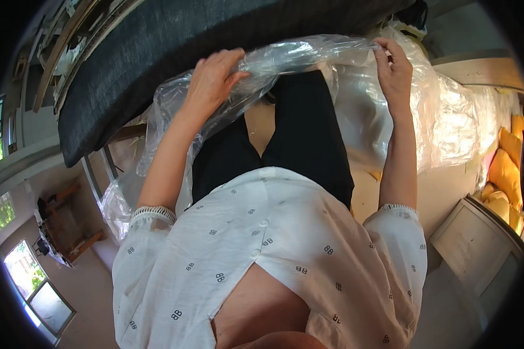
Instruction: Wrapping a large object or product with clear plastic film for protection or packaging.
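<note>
A long sheet of clear plastic film stretches between my two hands and droops past my legs on both sides. My left hand lies over its gathered upper edge, the fingers bent on the film and the thumb pointing right. Thumb and fingertips of my right hand pinch the other end of that edge. Just beyond the film is a long dark padded piece, like a cushion or upholstered panel, with a curved end at the left. What lies under my left fingers is partly hidden.
Bunched clear plastic spreads to the right. Beyond it are yellow cushions or cloth and a pale box-like cabinet. Wooden strips lie at the far left. A wooden rack and a window are at the left.
</note>
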`<state>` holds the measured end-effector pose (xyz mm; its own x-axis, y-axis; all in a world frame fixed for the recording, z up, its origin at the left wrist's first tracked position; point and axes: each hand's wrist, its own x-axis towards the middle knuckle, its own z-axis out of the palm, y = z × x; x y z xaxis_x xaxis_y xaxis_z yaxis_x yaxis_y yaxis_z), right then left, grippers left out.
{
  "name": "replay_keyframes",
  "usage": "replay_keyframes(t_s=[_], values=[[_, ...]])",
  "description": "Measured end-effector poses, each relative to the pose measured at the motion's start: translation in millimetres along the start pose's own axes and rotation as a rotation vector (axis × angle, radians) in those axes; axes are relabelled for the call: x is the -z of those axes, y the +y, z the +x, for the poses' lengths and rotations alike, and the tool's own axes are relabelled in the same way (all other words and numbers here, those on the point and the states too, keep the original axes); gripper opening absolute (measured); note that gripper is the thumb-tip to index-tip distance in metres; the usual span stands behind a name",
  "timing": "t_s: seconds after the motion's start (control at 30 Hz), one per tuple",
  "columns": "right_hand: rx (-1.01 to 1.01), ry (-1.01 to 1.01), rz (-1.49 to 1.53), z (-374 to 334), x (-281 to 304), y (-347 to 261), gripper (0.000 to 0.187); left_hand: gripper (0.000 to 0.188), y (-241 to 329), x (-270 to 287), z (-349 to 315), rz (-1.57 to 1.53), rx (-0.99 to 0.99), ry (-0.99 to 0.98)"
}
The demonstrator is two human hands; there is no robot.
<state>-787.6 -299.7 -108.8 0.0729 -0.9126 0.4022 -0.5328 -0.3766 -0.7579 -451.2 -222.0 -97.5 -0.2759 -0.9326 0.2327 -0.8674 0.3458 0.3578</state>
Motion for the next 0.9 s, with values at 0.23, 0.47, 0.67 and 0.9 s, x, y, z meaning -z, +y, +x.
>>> replay_keyframes(t_s=[0.23,0.47,0.67,0.9], values=[[0.084,0.431,0.085,31,2,-33,0.016,0.018,31,26,8,-0.834,0.313,-0.010],[-0.078,0.060,0.440,2,-41,-25,0.026,0.019,62,40,-4,-0.801,0.304,-0.088],[-0.271,-0.451,0.430,15,-27,-38,0.028,0.013,71,48,-13,-0.550,0.234,-0.143],[-0.377,-0.496,0.719,-23,-23,-51,0.016,0.026,77,51,8,-0.406,0.061,-0.210]])
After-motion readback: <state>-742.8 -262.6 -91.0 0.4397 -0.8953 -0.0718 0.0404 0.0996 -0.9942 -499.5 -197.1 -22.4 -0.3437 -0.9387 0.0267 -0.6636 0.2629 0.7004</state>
